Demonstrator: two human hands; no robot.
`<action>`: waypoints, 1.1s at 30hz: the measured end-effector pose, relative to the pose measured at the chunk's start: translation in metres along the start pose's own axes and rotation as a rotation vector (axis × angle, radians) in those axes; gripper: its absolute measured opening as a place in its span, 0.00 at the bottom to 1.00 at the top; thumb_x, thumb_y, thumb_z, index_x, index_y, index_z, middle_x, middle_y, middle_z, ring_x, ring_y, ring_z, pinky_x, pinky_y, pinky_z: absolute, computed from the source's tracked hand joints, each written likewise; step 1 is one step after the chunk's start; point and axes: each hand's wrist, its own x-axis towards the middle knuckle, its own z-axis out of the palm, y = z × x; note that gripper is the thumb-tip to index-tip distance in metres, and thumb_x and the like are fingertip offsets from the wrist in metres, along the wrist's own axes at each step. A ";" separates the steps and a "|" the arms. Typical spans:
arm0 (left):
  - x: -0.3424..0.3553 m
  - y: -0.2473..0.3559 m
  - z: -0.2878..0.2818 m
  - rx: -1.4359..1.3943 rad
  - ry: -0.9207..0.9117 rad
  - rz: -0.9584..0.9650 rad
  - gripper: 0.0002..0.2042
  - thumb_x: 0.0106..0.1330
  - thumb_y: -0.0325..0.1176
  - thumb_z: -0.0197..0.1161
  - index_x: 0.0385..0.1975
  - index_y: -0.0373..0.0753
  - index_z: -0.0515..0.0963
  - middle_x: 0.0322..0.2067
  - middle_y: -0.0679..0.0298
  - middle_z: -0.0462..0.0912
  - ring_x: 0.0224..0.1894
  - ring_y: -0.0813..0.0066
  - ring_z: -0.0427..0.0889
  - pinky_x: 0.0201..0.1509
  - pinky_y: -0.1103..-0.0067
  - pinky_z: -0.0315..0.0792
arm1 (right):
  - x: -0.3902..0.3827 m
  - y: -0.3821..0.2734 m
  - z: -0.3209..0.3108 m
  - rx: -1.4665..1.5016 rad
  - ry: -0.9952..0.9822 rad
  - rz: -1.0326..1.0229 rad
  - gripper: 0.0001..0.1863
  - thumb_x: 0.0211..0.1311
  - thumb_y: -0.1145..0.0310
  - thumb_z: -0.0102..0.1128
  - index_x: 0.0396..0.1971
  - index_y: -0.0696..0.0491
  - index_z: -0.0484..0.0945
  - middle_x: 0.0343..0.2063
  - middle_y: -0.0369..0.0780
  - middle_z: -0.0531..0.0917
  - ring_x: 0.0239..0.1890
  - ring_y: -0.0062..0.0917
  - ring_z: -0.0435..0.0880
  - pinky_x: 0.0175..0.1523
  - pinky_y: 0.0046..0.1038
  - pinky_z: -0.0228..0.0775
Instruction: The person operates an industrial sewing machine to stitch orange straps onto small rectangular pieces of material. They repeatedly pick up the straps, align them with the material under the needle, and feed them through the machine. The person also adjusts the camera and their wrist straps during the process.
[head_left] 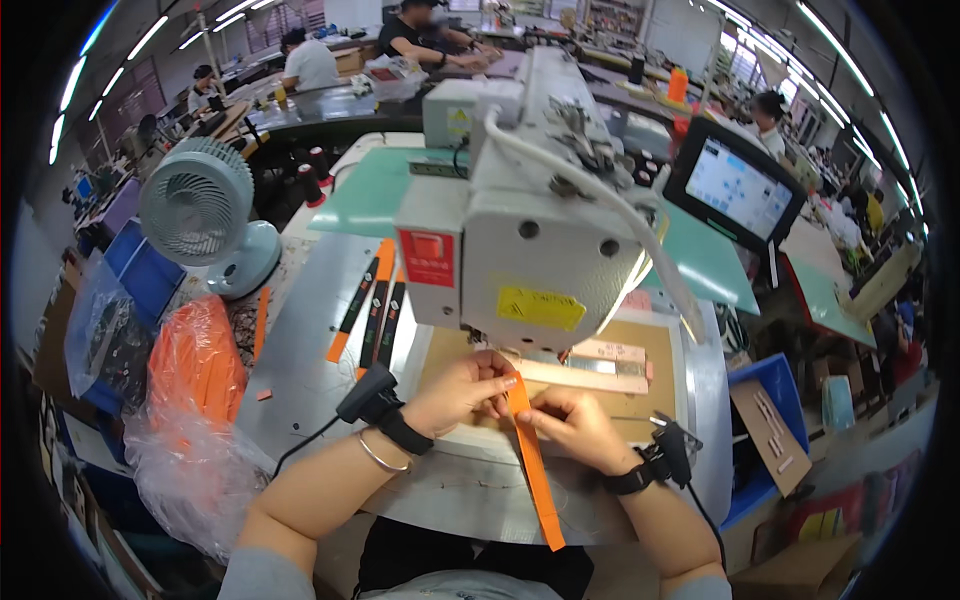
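A bare grey metal table (310, 420) spreads in front of me, and over its middle stands the big grey sewing machine (540, 250), with a red label and a yellow one on its near face. To my left a clear plastic bag (195, 370), full of orange pieces, sits beside the table. Under the machine's head lies a tan board (450, 350) bearing pale strips (575, 378). A pale fan (200, 200) stands at the far left, and a lit screen (735, 190) is tilted at the far right. My 2 hands meet just on the near side of the machine's head: the left hand (465, 390) has thumb and fingers pinched together on the top end of an orange strip (535, 470), and the right hand (575, 425) clasps its edge slightly lower (my curled fingers are partly hidden, so the right grip seems light but may be firmer). The strip slants down towards me to the table's near edge. Left of the machine lie 3 slimmer dark strips (378, 320) with orange showing.
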 end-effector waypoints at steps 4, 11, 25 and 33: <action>0.000 -0.003 0.003 0.180 0.012 0.051 0.06 0.63 0.31 0.54 0.35 0.36 0.69 0.26 0.66 0.74 0.24 0.83 0.75 0.26 0.88 0.71 | 0.006 -0.005 0.003 -0.183 0.083 0.010 0.13 0.52 0.62 0.61 0.24 0.59 0.78 0.17 0.39 0.78 0.20 0.18 0.75 0.27 0.21 0.66; 0.006 -0.015 0.017 0.311 0.052 0.101 0.07 0.62 0.32 0.55 0.33 0.36 0.69 0.22 0.68 0.71 0.21 0.86 0.73 0.22 0.89 0.68 | 0.003 0.009 0.002 -0.072 0.120 -0.077 0.09 0.51 0.68 0.62 0.21 0.60 0.77 0.15 0.38 0.78 0.17 0.18 0.74 0.24 0.20 0.65; -0.001 -0.008 0.004 0.413 -0.034 0.184 0.05 0.63 0.32 0.54 0.33 0.38 0.70 0.24 0.71 0.72 0.24 0.87 0.72 0.27 0.89 0.67 | 0.000 -0.001 0.002 -0.046 0.114 -0.104 0.07 0.52 0.72 0.61 0.22 0.60 0.77 0.17 0.37 0.78 0.19 0.16 0.75 0.24 0.19 0.66; 0.010 -0.014 0.004 0.630 0.162 0.391 0.06 0.60 0.30 0.55 0.29 0.34 0.71 0.22 0.66 0.73 0.24 0.82 0.71 0.29 0.83 0.66 | -0.010 -0.041 0.030 -0.309 0.144 -0.369 0.10 0.44 0.72 0.65 0.27 0.56 0.74 0.21 0.39 0.72 0.18 0.23 0.72 0.22 0.23 0.63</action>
